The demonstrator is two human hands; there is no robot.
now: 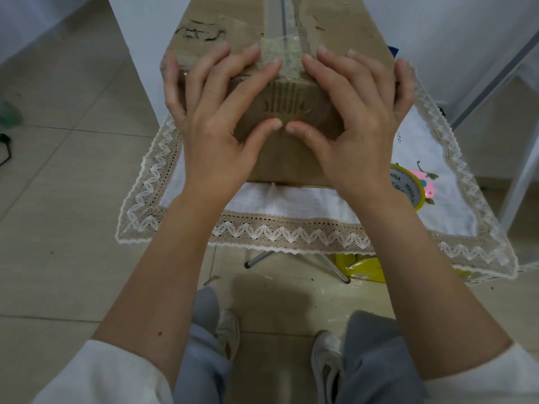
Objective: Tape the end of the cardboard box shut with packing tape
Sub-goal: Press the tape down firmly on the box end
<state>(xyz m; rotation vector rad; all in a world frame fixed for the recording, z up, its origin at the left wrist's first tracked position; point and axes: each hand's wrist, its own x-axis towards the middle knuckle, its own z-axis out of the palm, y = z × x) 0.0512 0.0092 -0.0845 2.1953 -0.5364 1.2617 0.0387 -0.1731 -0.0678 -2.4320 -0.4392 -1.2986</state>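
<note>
Both hands lie spread over the near end of the cardboard box (291, 153): the left hand (215, 123) and the right hand (355, 123) press flat with straight fingers over the top edge, their thumbs meeting on the end face, gripping nothing. Between the two sets of fingers a strip of clear packing tape (281, 58) runs along the top seam and folds down over the edge. The box sits on a small desk covered by a white cloth with a lace border (291, 233), its near end set back from the front edge with bare cloth before it. A tape roll (408, 186) lies on the cloth just right of the right wrist. Tiled floor (67, 170) lies open to the left; a white wall and a metal frame (495, 68) close the right. Under the desk show thin metal legs and something yellow (364, 269).
</note>
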